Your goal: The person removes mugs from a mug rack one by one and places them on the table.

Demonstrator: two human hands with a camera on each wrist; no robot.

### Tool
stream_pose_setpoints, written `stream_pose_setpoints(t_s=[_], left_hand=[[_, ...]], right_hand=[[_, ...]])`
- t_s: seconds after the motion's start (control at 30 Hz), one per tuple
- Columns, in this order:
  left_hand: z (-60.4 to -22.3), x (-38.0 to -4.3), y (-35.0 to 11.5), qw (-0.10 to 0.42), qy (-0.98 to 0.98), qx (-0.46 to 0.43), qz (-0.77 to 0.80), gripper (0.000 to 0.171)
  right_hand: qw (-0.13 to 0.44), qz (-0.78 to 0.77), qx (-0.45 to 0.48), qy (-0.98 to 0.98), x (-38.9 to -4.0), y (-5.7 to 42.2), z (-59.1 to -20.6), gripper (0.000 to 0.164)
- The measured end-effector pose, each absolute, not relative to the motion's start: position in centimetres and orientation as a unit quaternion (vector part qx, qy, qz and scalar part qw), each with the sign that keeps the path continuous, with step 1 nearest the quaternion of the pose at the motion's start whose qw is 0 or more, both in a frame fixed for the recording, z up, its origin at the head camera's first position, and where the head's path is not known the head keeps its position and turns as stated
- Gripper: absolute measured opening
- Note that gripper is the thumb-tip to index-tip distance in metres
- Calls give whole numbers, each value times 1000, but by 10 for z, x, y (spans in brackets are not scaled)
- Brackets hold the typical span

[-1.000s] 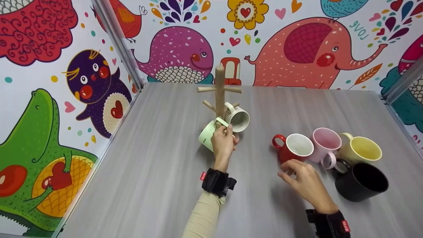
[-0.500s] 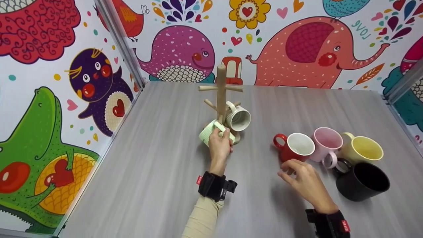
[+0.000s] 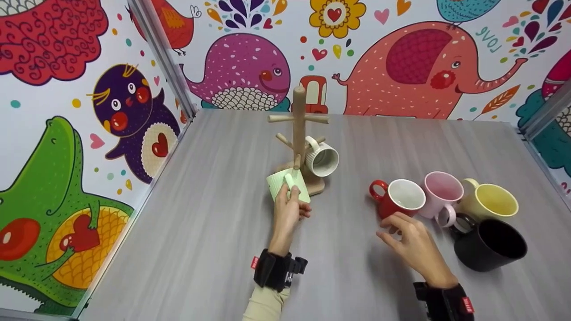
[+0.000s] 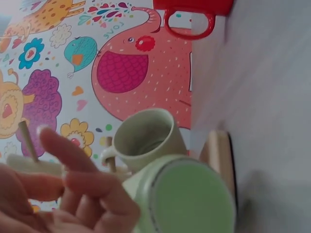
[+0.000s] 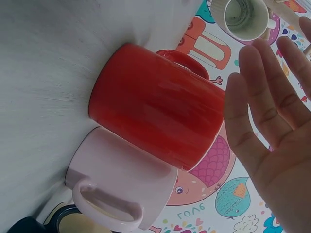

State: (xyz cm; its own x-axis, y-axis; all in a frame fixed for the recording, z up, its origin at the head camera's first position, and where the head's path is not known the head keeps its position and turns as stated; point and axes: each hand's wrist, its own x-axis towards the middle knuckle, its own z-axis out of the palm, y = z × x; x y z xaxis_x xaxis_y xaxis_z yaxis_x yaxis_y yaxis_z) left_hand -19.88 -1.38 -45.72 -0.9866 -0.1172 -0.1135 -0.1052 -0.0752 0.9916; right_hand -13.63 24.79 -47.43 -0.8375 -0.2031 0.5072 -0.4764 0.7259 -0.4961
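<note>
In the head view my left hand [image 3: 287, 215] pinches the handle of a light green ribbed mug [image 3: 277, 182], just in front of the wooden mug tree [image 3: 299, 107]. The mug is tilted, and its pale green base [image 4: 194, 199] faces the left wrist camera. A cream mug [image 3: 323, 160] hangs by its handle from a lower peg on the tree's right side. My right hand [image 3: 415, 243] hovers with loosely bent fingers beside a red mug [image 3: 392, 206], holding nothing. Seen from the right wrist, the fingers [image 5: 262, 92] are apart from that red mug.
Right of the red mug stand a pink mug [image 3: 439, 189], a yellow mug [image 3: 488, 203] and a large black mug [image 3: 488, 245], close together. Decorated panels [image 3: 250, 71] border the grey table [image 3: 187, 240] at the back and sides. The tree's upper pegs [image 3: 281, 118] are bare.
My left hand has drawn the green mug down and toward me, away from the tree's front peg, turning it more level. The right hand has stayed put.
</note>
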Motion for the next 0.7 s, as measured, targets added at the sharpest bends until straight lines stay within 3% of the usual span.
stream_pose_setpoints(t_s=[0.7], left_hand=[[-461,-182,-40,-65,-634,79,-767,40]], right_hand=[[231,344,196,-889,-136,250,-471,27]])
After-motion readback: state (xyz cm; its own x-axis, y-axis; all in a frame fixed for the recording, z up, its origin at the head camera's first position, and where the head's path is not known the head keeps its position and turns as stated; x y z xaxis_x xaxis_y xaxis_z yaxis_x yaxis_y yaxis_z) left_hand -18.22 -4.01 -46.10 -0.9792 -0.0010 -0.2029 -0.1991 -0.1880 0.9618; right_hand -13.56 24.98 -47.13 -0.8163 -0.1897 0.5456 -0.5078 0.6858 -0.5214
